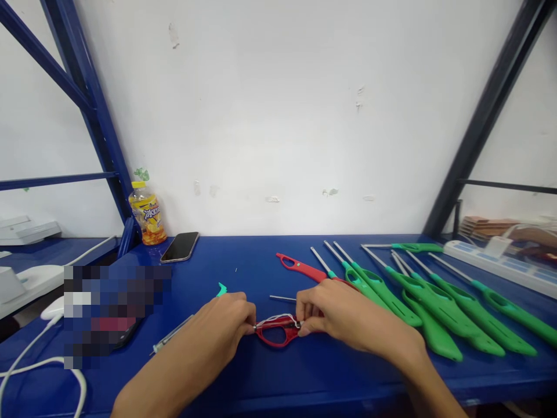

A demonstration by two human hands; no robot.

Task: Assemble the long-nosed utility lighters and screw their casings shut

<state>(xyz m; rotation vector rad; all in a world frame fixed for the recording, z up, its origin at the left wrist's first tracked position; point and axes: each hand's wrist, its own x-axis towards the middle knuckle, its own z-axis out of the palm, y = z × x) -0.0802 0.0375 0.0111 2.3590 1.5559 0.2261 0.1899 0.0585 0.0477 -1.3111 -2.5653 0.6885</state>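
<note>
My left hand (232, 322) pinches the left tip of a red lighter handle (278, 343), with thumb and finger closed on it. On its right side my right hand (333, 310) is closed round the same handle, hiding much of that end. A thin white wire (278, 317) runs along the handle's upper edge between both hands. Just behind the right hand lies a thin metal rod (282, 298), partly covered. Another red handle piece (300, 267) lies farther back. A small teal part (222, 288) sits beyond my left hand, and a thin screwdriver (167, 337) lies beside my left forearm.
Several green long-neck lighters (452, 305) are spread over the right of the blue table (243, 261). A power strip (491, 255) is at the right edge. At back left stand a yellow-capped bottle (148, 215) and a phone (180, 247). White cables (78, 377) lie front left.
</note>
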